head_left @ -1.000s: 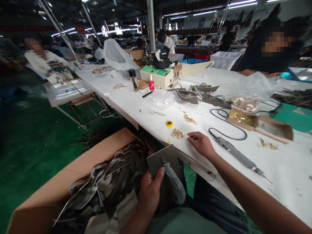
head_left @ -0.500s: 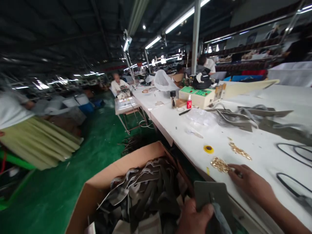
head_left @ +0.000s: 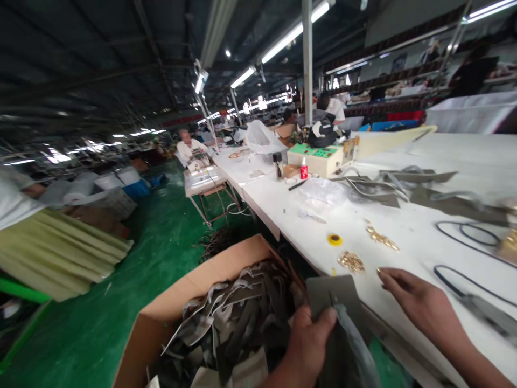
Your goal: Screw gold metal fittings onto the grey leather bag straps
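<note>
My left hand (head_left: 309,337) grips a grey-green flat panel (head_left: 337,293) between thumb and fingers, above the right side of a cardboard box. Pale bluish-grey material hangs along the panel's right side. Over the white table, my right hand (head_left: 412,293) has thumb and fingertips pinched on a small gold metal piece (head_left: 378,270); only its tip shows, so its exact kind is unclear. Left of these fingers lies a heap of gold metal pieces (head_left: 351,261), with a second gold pile (head_left: 382,238) farther back. A yellow round item with a dark centre (head_left: 334,239) sits beside them.
The cardboard box (head_left: 194,277), full of grey-green and dark strips (head_left: 242,312), stands against the white table (head_left: 294,231). Black cables (head_left: 464,229) and more grey-green panels (head_left: 456,202) lie on the right. A control box (head_left: 315,159) is farther back. A co-worker sits beyond; another person stands left.
My right hand has drawn back from the nearer gold heap, a small gold piece at its fingertips. My left hand still holds the panel. The view has shifted slightly right.
</note>
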{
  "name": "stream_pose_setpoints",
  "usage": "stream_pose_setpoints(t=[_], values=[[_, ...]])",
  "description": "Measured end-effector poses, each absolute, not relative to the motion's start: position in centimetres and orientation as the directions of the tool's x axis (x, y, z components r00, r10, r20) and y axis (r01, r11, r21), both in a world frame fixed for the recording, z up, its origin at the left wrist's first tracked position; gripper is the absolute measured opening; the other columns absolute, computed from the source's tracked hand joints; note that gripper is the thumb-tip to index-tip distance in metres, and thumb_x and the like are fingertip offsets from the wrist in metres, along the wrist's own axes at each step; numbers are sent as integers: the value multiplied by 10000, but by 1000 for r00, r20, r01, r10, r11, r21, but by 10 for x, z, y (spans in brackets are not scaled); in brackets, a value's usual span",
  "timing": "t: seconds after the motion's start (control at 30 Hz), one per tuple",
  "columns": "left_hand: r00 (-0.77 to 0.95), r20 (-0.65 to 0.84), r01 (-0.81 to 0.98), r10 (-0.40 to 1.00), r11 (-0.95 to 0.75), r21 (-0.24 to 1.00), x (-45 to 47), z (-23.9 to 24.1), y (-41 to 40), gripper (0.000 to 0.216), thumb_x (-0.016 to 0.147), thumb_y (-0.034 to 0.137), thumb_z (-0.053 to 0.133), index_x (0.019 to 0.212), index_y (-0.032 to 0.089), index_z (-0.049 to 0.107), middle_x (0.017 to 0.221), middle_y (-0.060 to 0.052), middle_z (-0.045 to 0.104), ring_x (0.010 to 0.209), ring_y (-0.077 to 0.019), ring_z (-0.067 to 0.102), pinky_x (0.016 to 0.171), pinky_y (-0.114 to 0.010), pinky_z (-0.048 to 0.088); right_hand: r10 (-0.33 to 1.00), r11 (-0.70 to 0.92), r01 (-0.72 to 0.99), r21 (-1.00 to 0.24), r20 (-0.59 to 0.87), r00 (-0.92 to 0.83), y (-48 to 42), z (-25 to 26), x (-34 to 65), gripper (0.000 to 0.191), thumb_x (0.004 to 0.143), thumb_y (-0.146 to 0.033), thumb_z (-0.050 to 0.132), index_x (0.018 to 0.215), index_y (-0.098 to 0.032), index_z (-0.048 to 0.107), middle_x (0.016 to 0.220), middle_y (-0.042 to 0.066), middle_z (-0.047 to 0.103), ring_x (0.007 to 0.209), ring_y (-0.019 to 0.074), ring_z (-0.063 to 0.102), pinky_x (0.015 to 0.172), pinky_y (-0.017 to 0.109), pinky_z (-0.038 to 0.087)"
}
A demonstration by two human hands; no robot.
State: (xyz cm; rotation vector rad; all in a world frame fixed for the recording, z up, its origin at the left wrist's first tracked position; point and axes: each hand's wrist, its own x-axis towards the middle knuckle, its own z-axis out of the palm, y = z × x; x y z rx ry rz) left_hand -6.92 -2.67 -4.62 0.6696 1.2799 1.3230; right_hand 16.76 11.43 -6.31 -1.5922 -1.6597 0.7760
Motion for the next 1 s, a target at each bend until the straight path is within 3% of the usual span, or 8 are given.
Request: stream_pose_setpoints(t=[0.1,0.2,0.33,0.63,0.8,1.0], values=[[-219,-269,-303,938,197,933,-67,-27,-12,579,759,571,848,1124,127,787,1107,-141,814,1024,-327,754,948,-420,582,991,102,407,-908,126,33,73,-23,155,413,858,-615,694,945,-224,799,830,67,802,773,287,770,696,348,595],[-186,-245,-223,952,202,954,-62,-22,-1,520,788,551,832,1091,131,784,1062,-115,820,981,-286,752,903,-364,578,981,189,359,-914,192,-28,48,0,139,349,899,-545,685,898,-213,794,850,62,798,732,247,742,654,327,582],[-124,-181,-98,976,170,981,-56,-22,-1,451,861,545,765,1062,142,791,1018,-87,821,924,-256,743,843,-323,574,950,311,392,-866,271,-154,33,5,128,241,947,-430,664,890,-236,796,855,36,790,723,195,723,654,286,563],[-69,31,261,997,-12,965,-55,-12,-9,342,978,449,636,1145,188,780,1044,-62,803,979,-253,722,921,-330,550,916,402,493,-772,327,-234,32,0,123,173,967,-339,657,864,-240,754,786,1,745,678,153,688,648,265,500],[-27,94,322,995,-81,943,-56,-8,-10,291,989,401,620,1150,211,769,1027,-52,788,949,-235,713,909,-320,542,909,416,539,-733,317,-271,31,1,126,167,967,-329,648,862,-240,744,783,-4,732,670,145,670,646,261,478],[27,126,325,992,-128,937,-57,-8,-12,322,1001,377,591,1241,236,754,1120,-67,778,1050,-253,708,990,-351,534,876,483,613,-625,355,-327,30,0,126,201,986,-319,599,859,-229,727,782,9,724,648,136,641,638,260,451]])
